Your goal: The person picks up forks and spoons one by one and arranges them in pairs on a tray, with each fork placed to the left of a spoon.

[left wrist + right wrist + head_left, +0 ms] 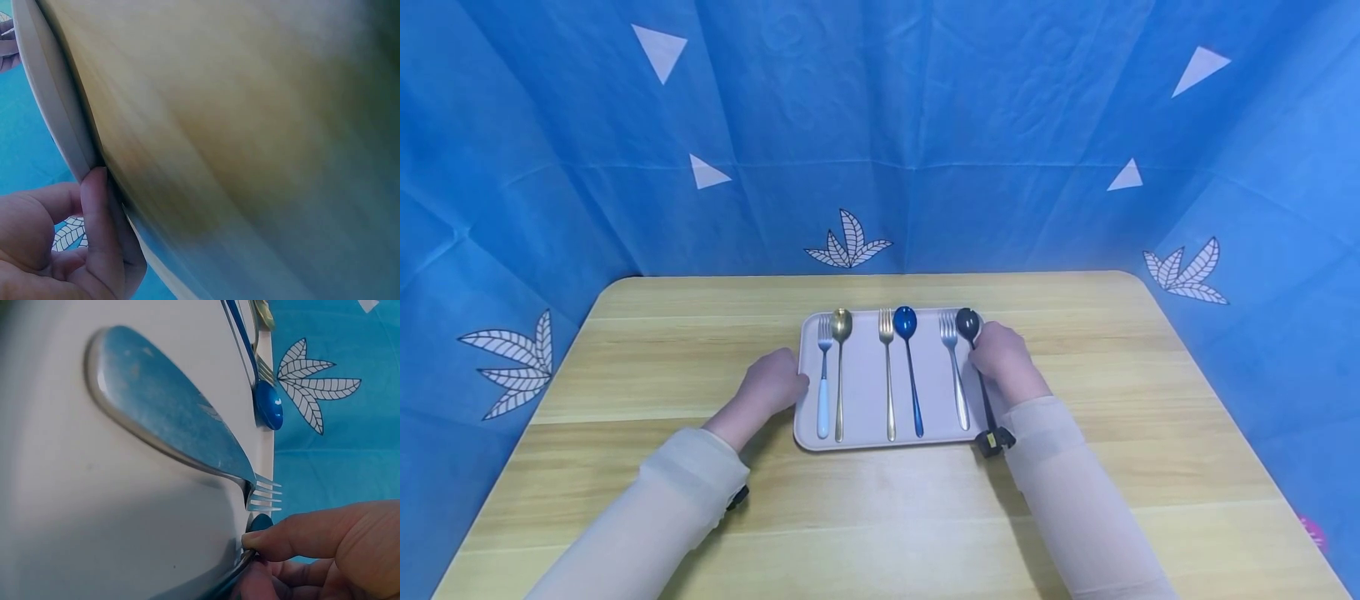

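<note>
A pale tray (pixel 865 383) lies on the table with forks and spoons in a row. My left hand (pixel 773 379) grips its left rim, the fingertips between rim and tabletop in the left wrist view. At the tray's right end my right hand (pixel 1002 350) pinches a black spoon (pixel 967 323) by the handle, just below the bowl. Beside that spoon lies a silver fork (pixel 959 396), its broad handle end large in the right wrist view. Further left are a blue spoon (pixel 906 322), a gold fork (pixel 889 392), a gold spoon (pixel 842 323) and a fork with a light blue handle (pixel 823 408).
The wooden table (pixel 880 517) has rounded far corners. A blue curtain (pixel 910 125) with white triangles and leaf prints hangs behind it and at both sides. A black wrist device (pixel 991 442) sits by the right cuff, overlapping the tray's near right corner.
</note>
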